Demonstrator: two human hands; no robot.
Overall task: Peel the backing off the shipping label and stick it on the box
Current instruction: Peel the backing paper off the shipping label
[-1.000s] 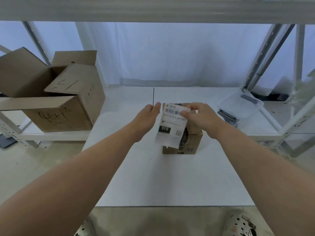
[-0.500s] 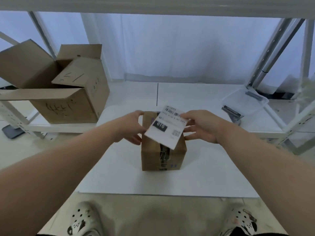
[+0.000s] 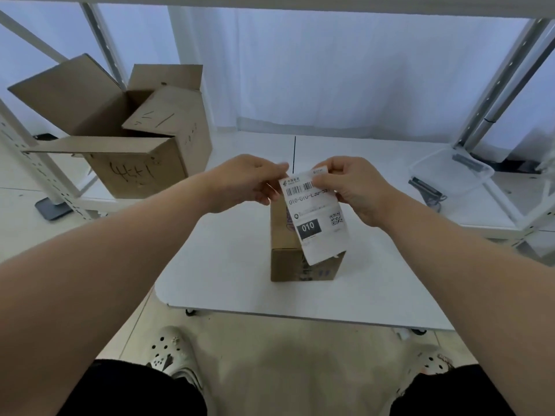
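Label (image 3: 315, 217): hanging above the small box (image 3: 286, 259), printed side facing up
Left hand (image 3: 249, 183): pinching its top left corner
Right hand (image 3: 350, 187): gripping its top right edge

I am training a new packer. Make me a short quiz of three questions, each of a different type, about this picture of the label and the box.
1. True or false: the shipping label already lies flat, stuck on the small box.
2. Multiple choice: where do the left hand and the right hand grip the label? A) at its top edge B) at its bottom edge C) only the left hand touches it.
3. Fill the gap: the large open box with handwriting sits to the ____ of the small box.

Key: 1 false, it is held up in front of the box; 2 A; 3 left.
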